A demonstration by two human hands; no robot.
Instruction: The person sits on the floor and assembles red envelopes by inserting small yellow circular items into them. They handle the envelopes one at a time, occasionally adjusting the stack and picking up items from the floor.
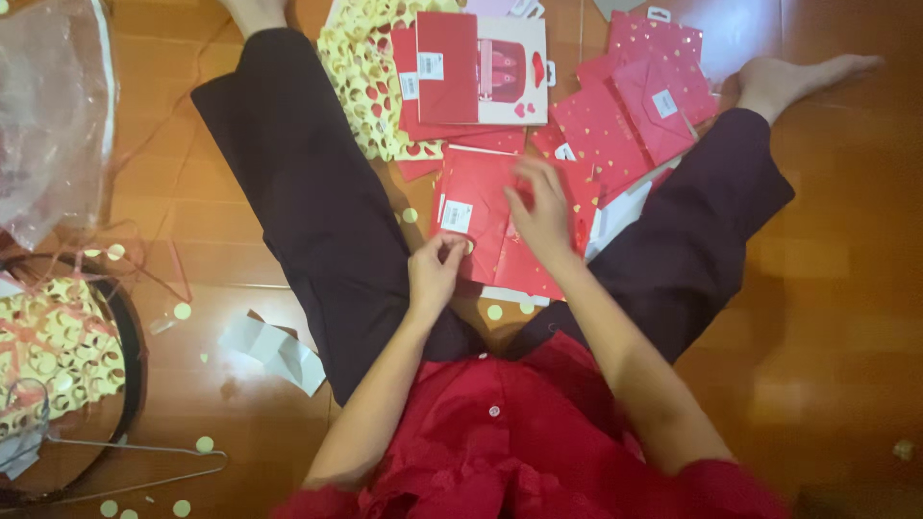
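I sit on a wooden floor with my legs spread. Between them lies a flat red paper bag with a white sticker. My right hand rests on the bag, fingers spread and pressing on it. My left hand pinches something small at the bag's lower left edge; what it grips is too small to tell. Beyond the bag lie more red and pink bags with heart prints and a boxed red item.
A cream paper with cut-out holes lies by my left leg. At far left are a clear plastic bag, a round dark tray, a wire hanger, and white paper scraps. Round confetti dots are scattered around.
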